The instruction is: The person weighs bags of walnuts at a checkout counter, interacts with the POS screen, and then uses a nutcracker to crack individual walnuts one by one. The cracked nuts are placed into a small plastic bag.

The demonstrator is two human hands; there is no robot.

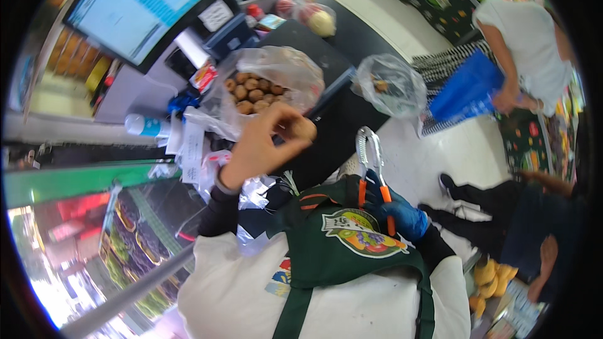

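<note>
My bare left hand [266,143] is raised over the counter, thumb and fingers curled round a brown nut [301,131], perhaps a longan or walnut. Just beyond it, an open clear plastic bag [287,63] holds many round brown nuts or fruits [254,90]. My right hand [395,212], in a blue glove, grips a metal nutcracker-like tool [372,150] by its orange handles, jaws pointing away from me. Another open clear plastic bag [391,85], with a few brown pieces inside, hangs beyond the tool at the counter's right edge.
A monitor [136,9] stands at upper left, beside a white bottle [147,125]. Bagged produce [320,21] lies at the back of the dark counter [325,52]. A person [523,52] with a blue bag [468,87] stands right; another person [532,221] is at lower right.
</note>
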